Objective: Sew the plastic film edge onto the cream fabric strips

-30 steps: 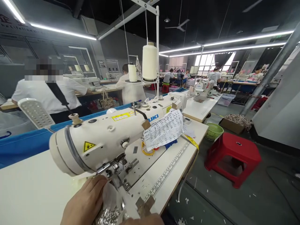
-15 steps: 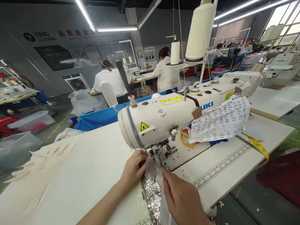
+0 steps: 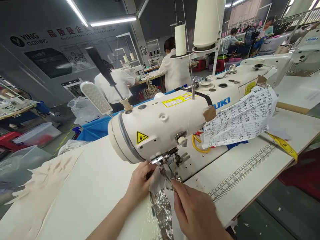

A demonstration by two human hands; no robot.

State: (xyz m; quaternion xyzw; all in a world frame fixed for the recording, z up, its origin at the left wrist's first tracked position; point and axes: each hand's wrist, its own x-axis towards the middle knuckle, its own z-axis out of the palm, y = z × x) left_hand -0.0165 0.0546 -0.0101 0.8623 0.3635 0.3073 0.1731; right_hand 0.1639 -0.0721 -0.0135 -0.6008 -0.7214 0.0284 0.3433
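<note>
Below the head of a white sewing machine [image 3: 150, 133], my two hands are close to the needle and presser foot area [image 3: 170, 163]. My left hand [image 3: 140, 180] is on the left, its fingers closed on a piece of thin white fabric [image 3: 157, 181]. In my right hand [image 3: 195, 203], pinched fingers hold a slim metal tool, apparently tweezers [image 3: 167, 173], pointing up-left towards the presser foot. The fabric runs down between the hands beside a shiny silver surface [image 3: 163, 210]. The machine hides part of my left fingertips.
A ruler strip [image 3: 240, 173] runs along the table at right, with a handwritten paper [image 3: 240, 116] and a yellow tape measure [image 3: 283, 146]. Yellow-handled scissors [image 3: 197, 145] lie behind the needle area. Cream fabric pieces [image 3: 42, 183] lie at left. Thread cones [image 3: 208, 25] stand above; people sit beyond.
The camera view has shifted, so the machine appears larger and farther left. Both hands stay by the needle, still holding the fabric and the tweezers, with little movement.
</note>
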